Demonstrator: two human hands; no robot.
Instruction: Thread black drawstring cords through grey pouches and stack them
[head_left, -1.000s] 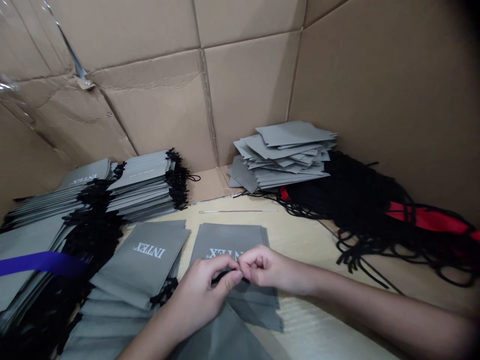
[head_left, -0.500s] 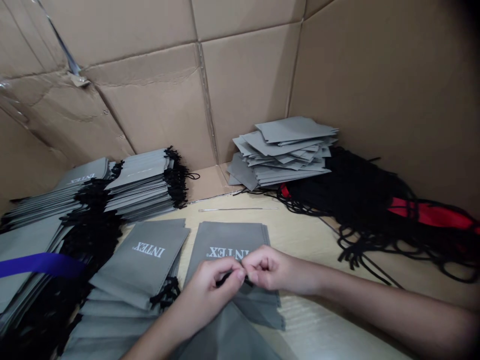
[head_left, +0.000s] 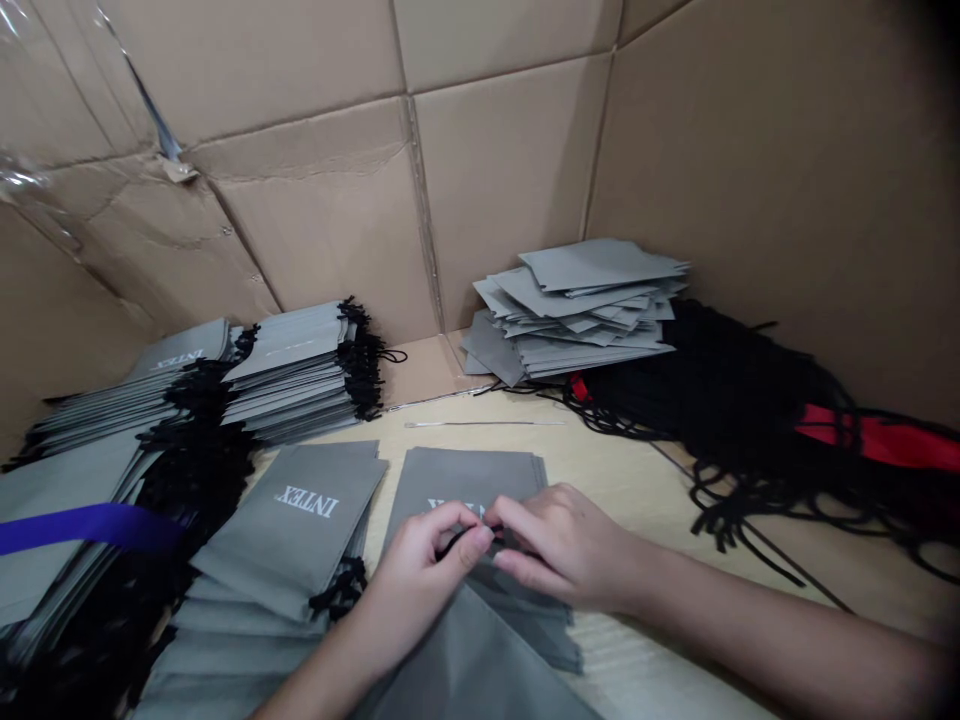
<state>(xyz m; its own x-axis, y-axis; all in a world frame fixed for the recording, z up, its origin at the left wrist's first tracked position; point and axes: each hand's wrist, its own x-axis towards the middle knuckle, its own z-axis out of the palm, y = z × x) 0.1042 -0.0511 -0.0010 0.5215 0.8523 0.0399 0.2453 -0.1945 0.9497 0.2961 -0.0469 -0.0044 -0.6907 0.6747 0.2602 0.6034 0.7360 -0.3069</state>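
Note:
Thumb and fingers of my left hand [head_left: 427, 565] pinch a short length of black cord [head_left: 449, 544]. My right hand [head_left: 574, 545] meets it at the fingertips, its fingers curled around the same cord with the thumb a little lower. The knot or end between the fingertips is too small and covered to make out. Below both hands hangs a grey drawstring pouch [head_left: 487, 660], its upper edge hidden by my fingers. Just behind them lies a stack of flat grey pouches [head_left: 469, 470] printed INTEX.
Left of my hands are grey pouches with black cords [head_left: 300, 520]. Farther back stand tall pouch stacks [head_left: 289, 375], and a purple band [head_left: 90, 527] crosses one pile. At back right are loose grey pouches [head_left: 592, 300], black cords [head_left: 720, 390] and a thin metal needle [head_left: 484, 424]. Cardboard walls [head_left: 510, 170] enclose the table.
My right hand has loosened its tight pinch and its thumb has parted from the index finger. My left hand keeps its pinch. The whole view has shifted slightly.

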